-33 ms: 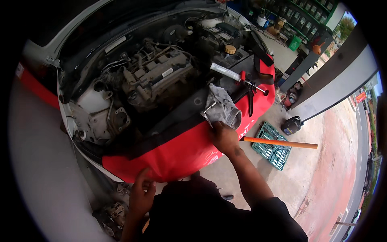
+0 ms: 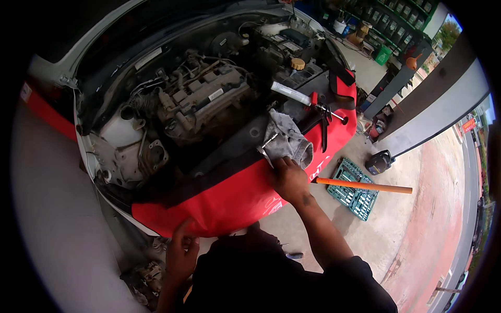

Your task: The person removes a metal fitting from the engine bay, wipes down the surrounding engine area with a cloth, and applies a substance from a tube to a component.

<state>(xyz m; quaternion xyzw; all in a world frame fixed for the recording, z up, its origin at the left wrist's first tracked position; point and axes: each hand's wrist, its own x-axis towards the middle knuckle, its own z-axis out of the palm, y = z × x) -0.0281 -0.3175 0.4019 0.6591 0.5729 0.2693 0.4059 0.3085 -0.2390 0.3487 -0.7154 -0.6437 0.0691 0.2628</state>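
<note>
My right hand (image 2: 291,180) is at the front edge of the engine bay, its fingers curled around the lower end of a silver ratchet (image 2: 264,154). The ratchet has a thin extension pointing up and to the right. Beneath it, a crumpled grey cloth (image 2: 291,141) lies over the red fender cover (image 2: 224,195); my fingertips are partly hidden against the cloth's lower edge. Low on the left, my left hand (image 2: 182,253) hangs in front of the cover, empty, with index finger extended and thumb apart.
Behind the cloth lies a clear-barrelled grease-gun-like tool (image 2: 292,94) with a red collar. The dirty engine (image 2: 203,99) fills the bay. An orange bar (image 2: 365,185) juts out over a green socket set case (image 2: 352,193) on the floor. A black jug (image 2: 379,162) stands beyond.
</note>
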